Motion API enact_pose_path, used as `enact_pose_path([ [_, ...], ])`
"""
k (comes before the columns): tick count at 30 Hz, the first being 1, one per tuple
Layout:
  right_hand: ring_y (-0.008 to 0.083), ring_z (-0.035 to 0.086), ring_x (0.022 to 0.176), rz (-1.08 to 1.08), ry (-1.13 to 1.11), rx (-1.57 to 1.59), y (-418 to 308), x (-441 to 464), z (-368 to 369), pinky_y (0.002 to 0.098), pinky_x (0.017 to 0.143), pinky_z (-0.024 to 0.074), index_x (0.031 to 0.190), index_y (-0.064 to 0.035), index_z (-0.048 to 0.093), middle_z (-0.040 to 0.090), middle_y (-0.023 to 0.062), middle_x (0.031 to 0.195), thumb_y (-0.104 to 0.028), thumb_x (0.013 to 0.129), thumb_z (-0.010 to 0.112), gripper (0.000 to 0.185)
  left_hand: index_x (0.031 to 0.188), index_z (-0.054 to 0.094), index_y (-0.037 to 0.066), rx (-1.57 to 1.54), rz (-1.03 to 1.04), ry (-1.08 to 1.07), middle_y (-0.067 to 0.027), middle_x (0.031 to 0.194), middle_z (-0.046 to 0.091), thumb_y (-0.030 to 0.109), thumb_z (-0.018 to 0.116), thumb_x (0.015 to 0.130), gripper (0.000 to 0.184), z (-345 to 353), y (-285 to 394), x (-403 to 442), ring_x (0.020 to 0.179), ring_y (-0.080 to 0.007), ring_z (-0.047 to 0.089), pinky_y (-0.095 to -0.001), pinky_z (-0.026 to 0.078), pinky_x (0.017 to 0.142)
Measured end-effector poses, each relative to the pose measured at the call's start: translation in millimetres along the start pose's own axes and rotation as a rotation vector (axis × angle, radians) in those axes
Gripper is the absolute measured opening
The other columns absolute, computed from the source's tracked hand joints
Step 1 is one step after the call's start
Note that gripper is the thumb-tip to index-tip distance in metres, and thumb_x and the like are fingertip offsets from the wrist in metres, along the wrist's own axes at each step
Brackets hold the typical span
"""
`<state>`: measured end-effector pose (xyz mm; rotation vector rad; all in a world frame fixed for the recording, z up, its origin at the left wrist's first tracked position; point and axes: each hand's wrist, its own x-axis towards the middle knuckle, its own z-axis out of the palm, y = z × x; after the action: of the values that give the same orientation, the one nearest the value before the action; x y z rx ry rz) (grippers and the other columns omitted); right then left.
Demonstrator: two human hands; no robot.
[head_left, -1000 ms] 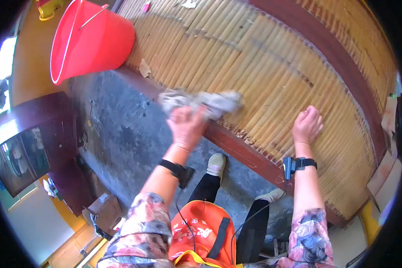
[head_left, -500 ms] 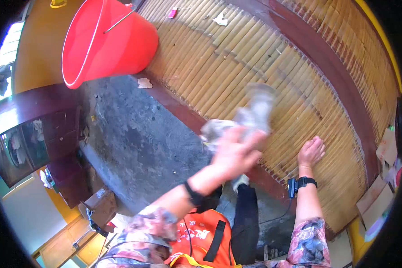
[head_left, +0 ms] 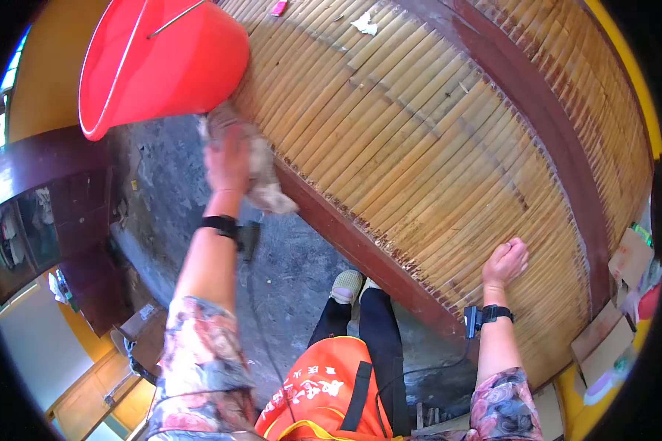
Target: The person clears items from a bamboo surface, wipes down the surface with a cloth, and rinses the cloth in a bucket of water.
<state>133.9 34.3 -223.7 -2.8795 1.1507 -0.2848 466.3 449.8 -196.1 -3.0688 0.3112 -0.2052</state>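
A greyish-white cloth [head_left: 263, 165] lies under my left hand [head_left: 228, 160], which presses it on the dark red edge board [head_left: 331, 220] of a bamboo-slat surface [head_left: 390, 140], just below the red bucket [head_left: 176, 66]. Part of the cloth droops past the board's edge. On the slats at the right, my right hand [head_left: 506, 262] rests with its fingers curled in; whatever may be inside them is hidden. Bits of white paper [head_left: 364, 23] and a small pink item [head_left: 279, 8] lie on the slats at the top.
Below the board is the dark floor [head_left: 279, 257], where my feet [head_left: 346, 286] stand. A purple-brown cabinet [head_left: 81, 213] is at the left, with a cardboard box [head_left: 143, 327] near it. Cardboard pieces [head_left: 603, 338] lie at the far right. A cable hangs from my left wrist.
My left hand has swept the cloth leftward from the slats to the edge board near the bucket. My right hand stays on the slats, almost in the same place.
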Motion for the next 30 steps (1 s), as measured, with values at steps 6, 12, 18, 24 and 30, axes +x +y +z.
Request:
enact_pose_path([
  [6,0.0305,0.047,0.082,0.013,-0.018,-0.009,-2,-1,-4,0.0420,0.071,0.0338,0.085,-0.0073,0.047,0.050,0.0108,0.083,-0.019,0.078,0.041,0.015,0.109,0.055,0.022,0.100,-0.539,-0.313,-0.0168,0.094,0.053,0.027,0.054,0.074,0.035,-82,-86,-57,0.087,-0.0323,0.053,-0.0369,0.044,0.078],
  [12,0.0303,0.047,0.083,0.060,-0.060,-0.051,-2,-1,-4,0.0420,0.071,0.0340,0.083,-0.0071,0.047,0.051,0.0113,0.083,-0.020,0.079,0.040,0.016,0.104,0.053,0.001,-0.725,-0.016,0.005,-0.0115,0.098,0.056,0.012,0.066,0.065,0.042,-159,116,-52,0.093,-0.0232,0.053,-0.0332,0.043,0.081],
  [18,0.0311,0.046,0.078,0.064,-0.005,0.010,-2,0,-4,0.0422,0.069,0.0324,0.081,-0.0080,0.047,0.048,0.0109,0.078,-0.018,0.075,0.043,0.012,0.124,0.043,0.024,-0.702,0.700,-0.380,-0.0114,0.135,0.029,0.050,0.058,0.067,0.064,-91,324,-62,0.126,-0.0348,0.017,-0.0612,0.009,0.094],
  [24,0.0307,0.045,0.074,0.055,-0.018,0.025,-1,2,-5,0.0423,0.066,0.0324,0.080,-0.0083,0.046,0.046,0.0107,0.074,-0.017,0.074,0.044,0.010,0.112,0.050,0.028,-0.749,0.946,-0.043,-0.0048,0.103,0.048,0.052,0.060,0.063,0.055,-18,377,-28,0.095,-0.0226,0.043,-0.0482,0.027,0.080],
  [30,0.0301,0.045,0.074,0.038,-0.037,0.079,-2,4,-11,0.0417,0.065,0.0322,0.081,-0.0088,0.045,0.046,0.0103,0.075,-0.016,0.074,0.045,0.010,0.110,0.051,0.020,-0.399,0.511,0.181,-0.0089,0.086,0.053,0.044,0.058,0.070,0.047,8,323,71,0.084,-0.0266,0.049,-0.0431,0.036,0.062],
])
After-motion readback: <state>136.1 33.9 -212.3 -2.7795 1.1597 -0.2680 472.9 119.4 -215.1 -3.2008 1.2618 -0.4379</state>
